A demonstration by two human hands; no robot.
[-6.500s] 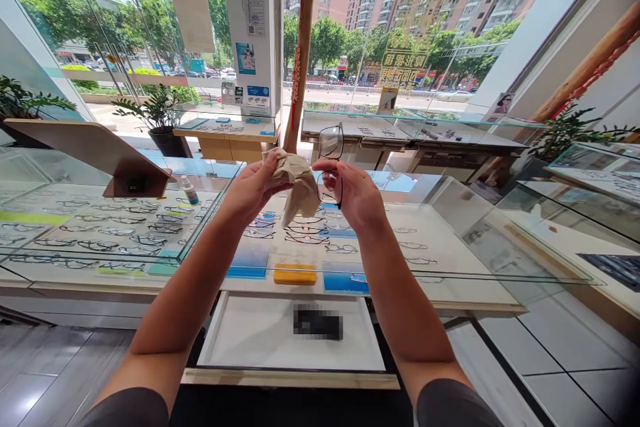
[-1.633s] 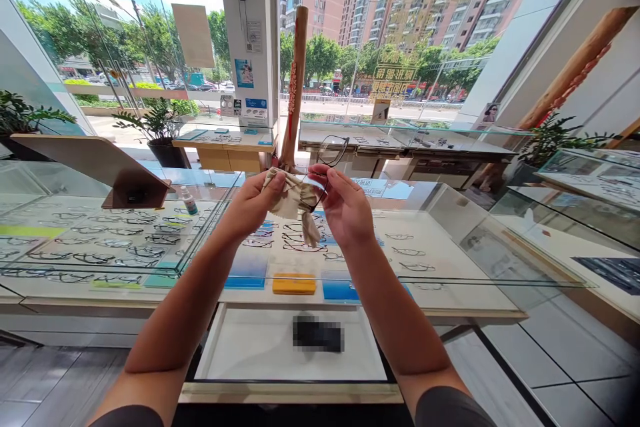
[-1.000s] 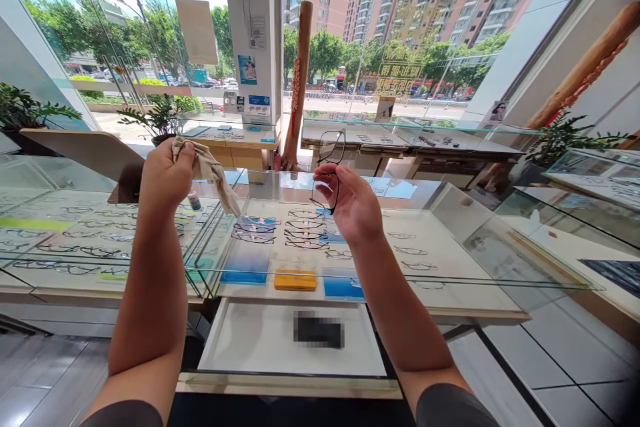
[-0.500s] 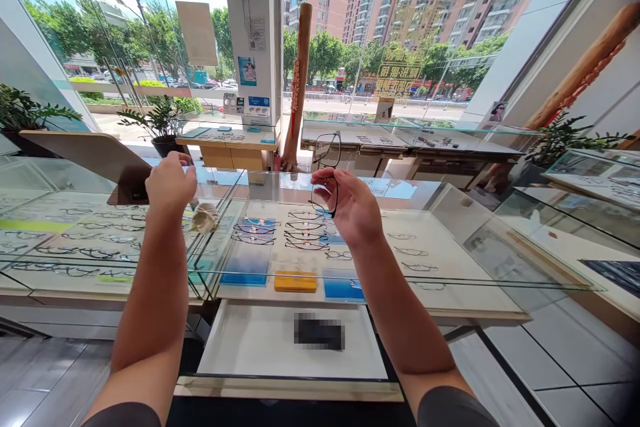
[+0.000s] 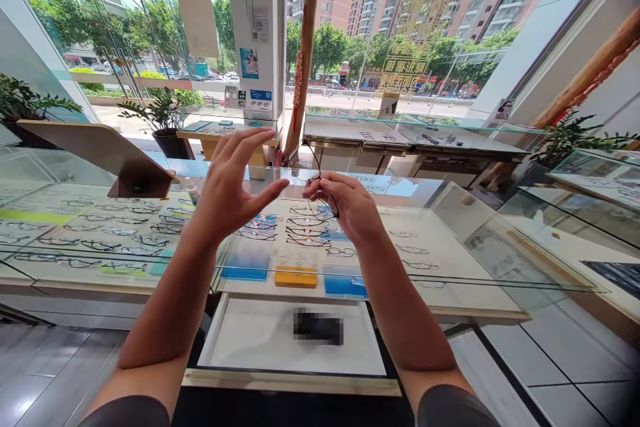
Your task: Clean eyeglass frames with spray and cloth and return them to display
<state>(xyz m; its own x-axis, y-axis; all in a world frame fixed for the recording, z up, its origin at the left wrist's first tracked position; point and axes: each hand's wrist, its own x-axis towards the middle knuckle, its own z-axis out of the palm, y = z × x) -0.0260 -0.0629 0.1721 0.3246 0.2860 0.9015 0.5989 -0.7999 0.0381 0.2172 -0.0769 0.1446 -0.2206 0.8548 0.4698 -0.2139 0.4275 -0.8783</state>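
My right hand (image 5: 350, 205) pinches a pair of thin dark-framed eyeglasses (image 5: 320, 165) by the middle, above the glass counter. One lens rim stands above the fingers and the other hangs below them; the temples are hard to make out. To the left of the eyeglasses is my left hand (image 5: 227, 183), with fingers stretched and thumb apart, holding nothing. A small gap separates its thumb from the eyeglasses. Beneath both hands, rows of eyeglasses (image 5: 306, 230) lie inside the glass display counter (image 5: 345, 283).
A tilted board on a dark stand, seemingly a counter mirror (image 5: 90, 147), rests on the counter at left. An open white drawer (image 5: 250, 340) below holds a pixelated black object (image 5: 319, 328). A yellow block (image 5: 295, 277) lies in the case. Further cases stand by the window and right.
My left hand has come away from beside the tilted board, moving right toward the eyeglasses with its fingers spread. The eyeglasses have tilted and shifted slightly left and down in my right hand.
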